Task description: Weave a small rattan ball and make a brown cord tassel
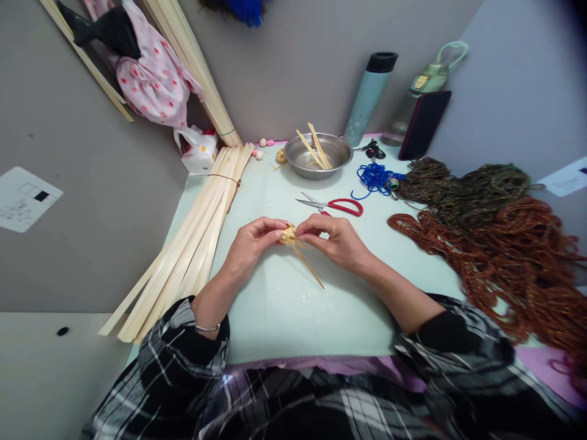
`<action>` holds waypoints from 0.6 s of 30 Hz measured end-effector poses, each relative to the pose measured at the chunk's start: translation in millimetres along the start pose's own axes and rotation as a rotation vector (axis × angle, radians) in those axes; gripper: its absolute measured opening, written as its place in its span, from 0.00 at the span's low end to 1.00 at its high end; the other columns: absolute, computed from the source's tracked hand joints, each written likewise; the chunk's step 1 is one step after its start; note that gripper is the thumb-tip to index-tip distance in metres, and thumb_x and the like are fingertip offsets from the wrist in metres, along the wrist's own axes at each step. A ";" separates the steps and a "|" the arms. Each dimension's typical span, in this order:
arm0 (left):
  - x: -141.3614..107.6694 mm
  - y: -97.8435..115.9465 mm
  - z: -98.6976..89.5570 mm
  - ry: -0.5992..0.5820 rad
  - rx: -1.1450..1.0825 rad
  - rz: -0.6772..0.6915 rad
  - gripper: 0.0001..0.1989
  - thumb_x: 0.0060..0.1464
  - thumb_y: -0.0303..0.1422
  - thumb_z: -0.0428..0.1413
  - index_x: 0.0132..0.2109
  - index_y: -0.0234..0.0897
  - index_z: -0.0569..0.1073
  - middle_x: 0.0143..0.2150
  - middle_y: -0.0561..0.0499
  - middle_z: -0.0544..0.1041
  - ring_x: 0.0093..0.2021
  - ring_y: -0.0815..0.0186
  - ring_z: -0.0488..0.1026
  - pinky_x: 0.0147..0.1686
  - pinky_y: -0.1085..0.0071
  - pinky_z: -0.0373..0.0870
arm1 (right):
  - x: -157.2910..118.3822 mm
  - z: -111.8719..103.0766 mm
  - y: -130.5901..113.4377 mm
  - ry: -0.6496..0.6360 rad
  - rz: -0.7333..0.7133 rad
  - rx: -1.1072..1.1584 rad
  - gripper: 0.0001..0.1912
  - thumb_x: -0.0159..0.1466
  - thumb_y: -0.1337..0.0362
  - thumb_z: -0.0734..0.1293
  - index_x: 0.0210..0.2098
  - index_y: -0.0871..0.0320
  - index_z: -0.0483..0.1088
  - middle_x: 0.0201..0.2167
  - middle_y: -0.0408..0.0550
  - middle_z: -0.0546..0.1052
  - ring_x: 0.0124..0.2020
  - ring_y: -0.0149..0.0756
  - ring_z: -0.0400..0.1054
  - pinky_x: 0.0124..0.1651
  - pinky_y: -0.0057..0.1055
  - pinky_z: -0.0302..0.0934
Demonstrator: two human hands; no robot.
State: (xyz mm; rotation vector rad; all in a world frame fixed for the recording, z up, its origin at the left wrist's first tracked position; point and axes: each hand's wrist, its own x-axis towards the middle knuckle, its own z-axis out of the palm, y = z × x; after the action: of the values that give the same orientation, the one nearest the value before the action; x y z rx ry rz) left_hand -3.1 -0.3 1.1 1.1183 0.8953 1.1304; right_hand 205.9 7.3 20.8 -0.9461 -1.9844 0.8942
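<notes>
Between my two hands, over the middle of the table, is a small woven ball of pale yellow strips (288, 234). My left hand (252, 244) pinches it from the left with thumb and fingertips. From the other side my right hand (334, 239) is closed at the ball's edge, fingertips on the woven strips. One thin strip end (308, 267) hangs from the ball toward my body. Just beyond my right hand lie red-handled scissors (343, 206), blades pointing left.
A metal bowl (300, 166) holds several strips. Bundled flat strips (192, 244) lie left. Blue cord (376, 177), dark green cord (477, 189) and rust-brown cord (518, 263) lie right. A tumbler (367, 101), a bottle (403, 116) and a phone (424, 125) stand at the back.
</notes>
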 end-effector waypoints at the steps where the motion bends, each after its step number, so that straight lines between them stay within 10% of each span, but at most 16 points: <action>1: 0.0 -0.8 0.5 -0.001 0.015 0.005 0.07 0.52 0.34 0.67 0.38 0.38 0.81 0.46 0.46 0.81 0.46 0.62 0.77 0.50 0.63 0.72 | 0.2 1.7 -1.1 0.004 0.025 0.028 0.04 0.65 0.67 0.69 0.36 0.58 0.77 0.34 0.45 0.79 0.33 0.31 0.70 0.37 0.30 0.62; 18: -3.0 -0.4 18.6 -0.044 -0.074 -0.120 0.15 0.55 0.41 0.65 0.44 0.37 0.75 0.40 0.49 0.80 0.40 0.65 0.77 0.44 0.68 0.71 | 8.4 3.8 1.1 0.041 0.135 0.292 0.13 0.59 0.53 0.75 0.32 0.57 0.78 0.33 0.46 0.73 0.35 0.33 0.66 0.36 0.31 0.62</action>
State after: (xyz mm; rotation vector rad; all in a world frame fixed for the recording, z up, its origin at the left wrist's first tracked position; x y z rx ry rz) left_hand 14.1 -7.1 5.0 1.0121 0.8680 1.0279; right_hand 199.3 13.8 20.8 -0.9277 -1.7116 1.1932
